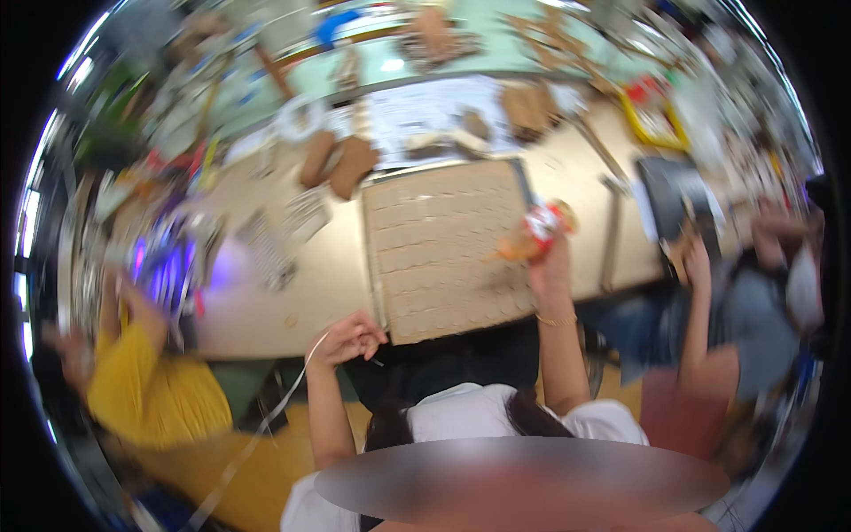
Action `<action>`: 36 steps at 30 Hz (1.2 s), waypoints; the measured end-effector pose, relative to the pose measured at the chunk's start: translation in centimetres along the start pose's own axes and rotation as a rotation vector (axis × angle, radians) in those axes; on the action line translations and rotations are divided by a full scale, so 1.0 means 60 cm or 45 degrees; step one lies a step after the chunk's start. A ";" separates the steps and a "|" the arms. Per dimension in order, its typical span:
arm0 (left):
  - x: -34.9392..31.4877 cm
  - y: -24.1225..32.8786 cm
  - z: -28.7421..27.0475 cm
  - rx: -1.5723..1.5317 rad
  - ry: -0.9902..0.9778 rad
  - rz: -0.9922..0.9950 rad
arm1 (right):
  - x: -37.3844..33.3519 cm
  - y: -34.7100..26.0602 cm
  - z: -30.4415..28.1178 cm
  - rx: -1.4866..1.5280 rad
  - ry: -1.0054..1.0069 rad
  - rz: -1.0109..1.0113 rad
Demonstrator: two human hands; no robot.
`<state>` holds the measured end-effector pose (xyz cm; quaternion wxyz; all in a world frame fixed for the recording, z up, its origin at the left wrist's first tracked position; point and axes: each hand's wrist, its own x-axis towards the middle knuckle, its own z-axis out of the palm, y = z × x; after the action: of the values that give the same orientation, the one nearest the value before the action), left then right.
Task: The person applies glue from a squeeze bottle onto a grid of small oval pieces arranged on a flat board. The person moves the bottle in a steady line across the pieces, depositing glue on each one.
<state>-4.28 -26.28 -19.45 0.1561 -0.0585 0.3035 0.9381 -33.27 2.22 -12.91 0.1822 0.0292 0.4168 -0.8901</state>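
My right hand is closed around a small bottle-like thing with a red-and-white middle and amber ends. It hovers by the right edge of a tan board, which bears rows of round marks. Near that board's lower left corner, my left hand has its fingers curled. A white cord runs from this hand down to the lower left, and a thin dark tip pokes out below the fingers. What those fingers hold is blurred.
Brown blocks and white papers lie beyond the board. To the right are a yellow tray, a metal bar and a black folder. Co-workers sit on both sides, one in a yellow top; mesh pieces lie left.
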 end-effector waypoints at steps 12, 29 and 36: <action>0.003 0.004 -0.009 0.025 0.052 -0.031 | -0.045 -0.043 0.027 -0.042 0.037 -0.008; 0.004 0.004 -0.004 0.015 0.022 0.000 | -0.037 -0.024 0.017 -0.055 0.036 -0.034; 0.004 0.005 0.001 -0.060 0.022 -0.006 | -0.032 -0.011 0.000 -0.070 0.018 -0.100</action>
<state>-4.64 -26.41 -19.25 0.1543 -0.0709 0.2827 0.9441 -31.71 3.19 -12.03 0.1451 0.0140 0.4433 -0.8844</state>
